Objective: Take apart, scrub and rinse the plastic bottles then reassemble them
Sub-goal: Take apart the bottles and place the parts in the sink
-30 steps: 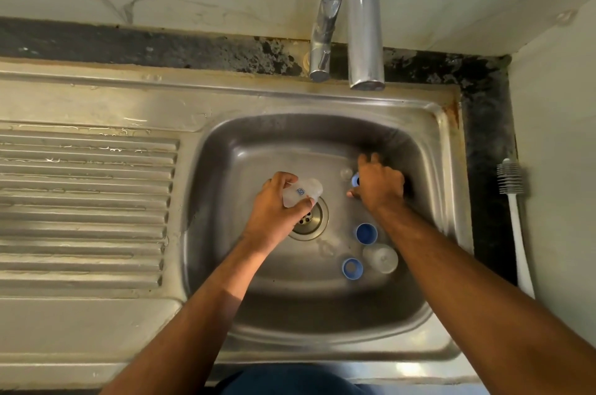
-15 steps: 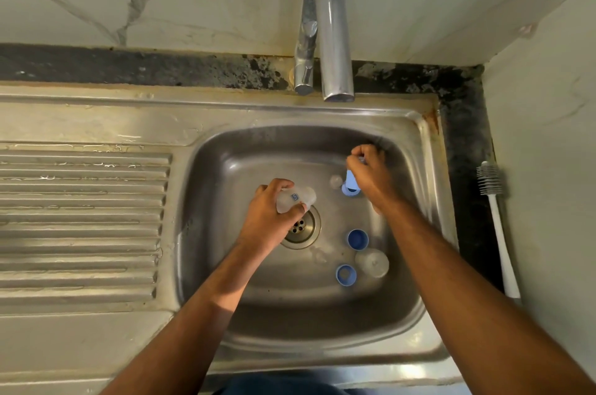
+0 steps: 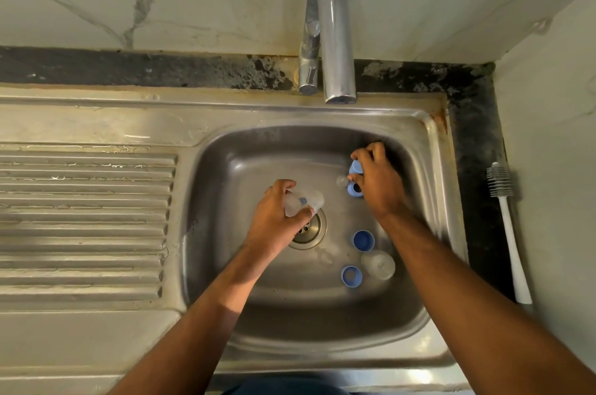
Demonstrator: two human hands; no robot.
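Note:
Inside the steel sink basin (image 3: 225, 265), my left hand (image 3: 277, 220) grips a small clear plastic bottle (image 3: 304, 202) with a blue mark, just above the drain (image 3: 309, 230). My right hand (image 3: 377, 181) holds a blue bottle part (image 3: 354, 180) near the basin's far right side. A small clear piece (image 3: 342, 181) lies beside that part. On the basin floor to the right sit a blue cap (image 3: 363, 240), a blue ring (image 3: 351, 276) and a clear dome-shaped cover (image 3: 378, 264).
The tap (image 3: 335, 33) arches over the sink's back edge, with no water running. A white-handled bottle brush (image 3: 508, 227) lies on the dark counter at the right. The ribbed draining board (image 3: 84, 220) spreads to the left.
My right hand has lifted the blue part off the basin floor and drawn it slightly toward the far wall. My left hand keeps its hold on the clear bottle.

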